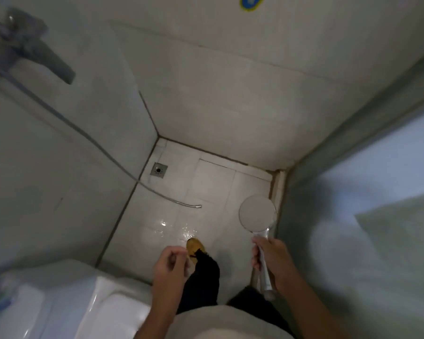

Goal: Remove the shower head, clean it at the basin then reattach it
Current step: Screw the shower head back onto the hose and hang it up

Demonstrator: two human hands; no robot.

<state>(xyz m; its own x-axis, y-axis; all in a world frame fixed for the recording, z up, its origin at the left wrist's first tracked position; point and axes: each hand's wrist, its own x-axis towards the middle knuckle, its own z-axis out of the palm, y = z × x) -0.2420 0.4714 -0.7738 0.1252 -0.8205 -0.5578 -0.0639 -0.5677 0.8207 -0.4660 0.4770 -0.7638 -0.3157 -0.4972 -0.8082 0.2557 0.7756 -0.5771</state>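
The white shower head (257, 213) is detached from its hose, round face up, and my right hand (272, 259) grips its handle at the lower right. The metal hose (123, 165) hangs from the wall mixer tap (32, 48) at the upper left, and its free end (196, 206) lies on the wet floor tiles. My left hand (170, 261) hovers at the lower middle with fingers loosely curled, holding nothing that I can make out. The white basin (103, 304) shows at the bottom left, just left of my left forearm.
A square floor drain (159, 170) sits in the far corner of the tiled floor. A puddle glints near my yellow shoe (195, 245). A frosted glass panel (367, 192) closes the right side. Blurred bottles (0, 294) stand beside the basin.
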